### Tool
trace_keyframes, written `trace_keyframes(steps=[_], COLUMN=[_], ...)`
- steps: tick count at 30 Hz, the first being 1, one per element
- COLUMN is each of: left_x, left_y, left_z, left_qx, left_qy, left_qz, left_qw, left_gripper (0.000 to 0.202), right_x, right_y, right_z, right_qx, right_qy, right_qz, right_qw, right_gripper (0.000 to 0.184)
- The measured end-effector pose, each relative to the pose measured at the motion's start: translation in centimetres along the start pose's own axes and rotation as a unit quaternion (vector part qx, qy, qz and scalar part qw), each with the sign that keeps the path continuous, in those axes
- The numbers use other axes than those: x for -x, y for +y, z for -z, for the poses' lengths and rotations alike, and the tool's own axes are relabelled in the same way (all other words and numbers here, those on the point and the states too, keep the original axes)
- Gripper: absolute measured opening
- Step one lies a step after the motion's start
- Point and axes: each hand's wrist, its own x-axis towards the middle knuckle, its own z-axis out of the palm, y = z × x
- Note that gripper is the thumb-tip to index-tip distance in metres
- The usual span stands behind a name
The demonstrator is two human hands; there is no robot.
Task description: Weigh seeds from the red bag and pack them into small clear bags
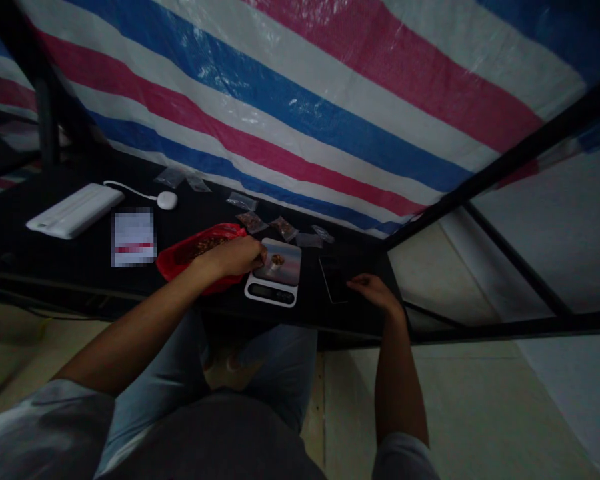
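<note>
Left hand (pixel 235 259) fingers bunched together, tips at the edge of the digital kitchen scale (pixel 273 273) pan, over a small heap of brown seeds (pixel 277 260) lying on it. Cannot tell if it pinches anything. Forearm passes over a red plastic container (pixel 173 260) holding more seeds, just left of the scale. Right hand (pixel 375 291) open, fingers at the edge of a black smartphone (pixel 334 280), right of the scale. Small zip bags (pixel 253 222) line the far edge of the black table (pixel 80 267). Further left: white power bank (pixel 75 210), white corded puck (pixel 167 200), pixelated card (pixel 133 237). Striped tarp (pixel 280 100) beyond.
</note>
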Motion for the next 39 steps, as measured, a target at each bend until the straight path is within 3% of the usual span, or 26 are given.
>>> trace_keyframes(steps=[6,10,13,18,31,36,39], left_x=[0.4,-0.3,-1.3,-1.8,-0.5,1.6,3.3], left_y=[0.9,2.7,3.5,3.3,3.2,1.6,-0.8], left_z=[1.7,2.7,2.5,1.8,2.4,3.3,3.6], left_qx=[0.015,0.028,0.026,0.011,0.050,0.015,-0.012], left_qy=[0.027,0.058,0.047,0.036,0.030,0.069,0.025], left_qz=[0.013,-0.019,-0.042,-0.046,-0.025,0.023,0.094], left_qw=[0.999,0.998,0.998,0.998,0.998,0.997,0.995], left_gripper=[0.025,0.022,0.021,0.024,0.031,0.032,0.030], right_x=[-0.6,-0.9,-1.0,-0.8,-1.1,-0.8,-0.7], right_y=[0.2,-0.2,-0.5,-0.8,-0.2,0.6,0.9], right_z=[-0.2,-0.2,0.0,0.0,-0.2,-0.2,-0.2], right_qx=[0.055,0.094,0.100,0.098,0.089,0.064,0.053], right_qy=[-0.074,-0.100,-0.112,-0.112,-0.086,-0.092,-0.093], right_qz=[-0.014,-0.028,-0.032,-0.027,-0.016,0.003,0.006], right_qw=[0.996,0.990,0.988,0.989,0.992,0.994,0.994], right_gripper=[0.029,0.038,0.039,0.039,0.037,0.034,0.031])
